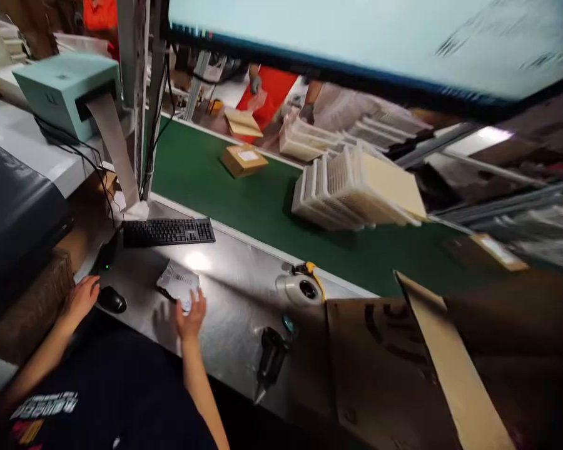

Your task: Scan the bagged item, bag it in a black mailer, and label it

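Note:
My right hand [191, 314] is at the near right corner of a small silver-white plastic packet [180, 282] with a printed barcode label. The packet's corner lies between my thumb and fingers. Over at the left, my left hand [81, 298] is empty, its fingers stretched out beside a black computer mouse [112, 300]. A black keyboard [169, 232] lies beyond the packet on the metal table [229, 269].
Right of the packet are a tape roll [303, 289] and a black handheld tool [271, 356]. A large cardboard box [380, 356] stands at the right. Behind runs a green conveyor [187, 156] with stacked white baskets [338, 187] and a small carton [244, 160]. A monitor [356, 44] hangs overhead.

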Motion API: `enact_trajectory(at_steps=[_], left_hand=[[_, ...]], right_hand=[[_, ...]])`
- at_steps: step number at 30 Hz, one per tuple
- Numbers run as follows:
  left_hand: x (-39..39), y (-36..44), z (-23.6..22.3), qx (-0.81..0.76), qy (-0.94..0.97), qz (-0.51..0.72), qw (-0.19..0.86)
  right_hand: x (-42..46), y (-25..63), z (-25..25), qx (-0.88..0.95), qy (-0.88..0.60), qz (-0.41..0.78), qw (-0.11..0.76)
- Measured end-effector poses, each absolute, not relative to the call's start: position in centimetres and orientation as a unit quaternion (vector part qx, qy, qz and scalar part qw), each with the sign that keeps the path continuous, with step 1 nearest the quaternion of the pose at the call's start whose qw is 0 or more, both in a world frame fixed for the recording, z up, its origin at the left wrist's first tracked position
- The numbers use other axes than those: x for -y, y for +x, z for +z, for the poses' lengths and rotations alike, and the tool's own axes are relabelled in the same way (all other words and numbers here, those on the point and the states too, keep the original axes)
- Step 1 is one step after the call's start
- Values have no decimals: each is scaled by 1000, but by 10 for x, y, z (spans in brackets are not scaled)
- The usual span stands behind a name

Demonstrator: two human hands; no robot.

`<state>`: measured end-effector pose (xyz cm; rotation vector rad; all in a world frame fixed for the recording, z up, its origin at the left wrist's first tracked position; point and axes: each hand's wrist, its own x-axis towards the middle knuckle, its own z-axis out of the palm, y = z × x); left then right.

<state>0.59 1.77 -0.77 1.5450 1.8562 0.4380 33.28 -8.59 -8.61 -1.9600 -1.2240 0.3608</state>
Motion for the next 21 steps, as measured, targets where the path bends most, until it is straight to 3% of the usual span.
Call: enact_trajectory(at_steps=[4, 10, 15, 21], left_hand=[[-62, 72, -37, -647, 510, 261, 503], [-91, 204, -84, -628, 471, 238, 572], [-96, 252, -110, -634, 437, 219, 599], [-87, 244, -95, -579, 394, 218, 680]], right_hand=[[134, 457, -81, 105, -961, 69, 246], [149, 541, -57, -72, -979, 66, 176], [175, 572, -51, -223, -938, 105, 243], [187, 569, -52, -140, -862, 268, 407]])
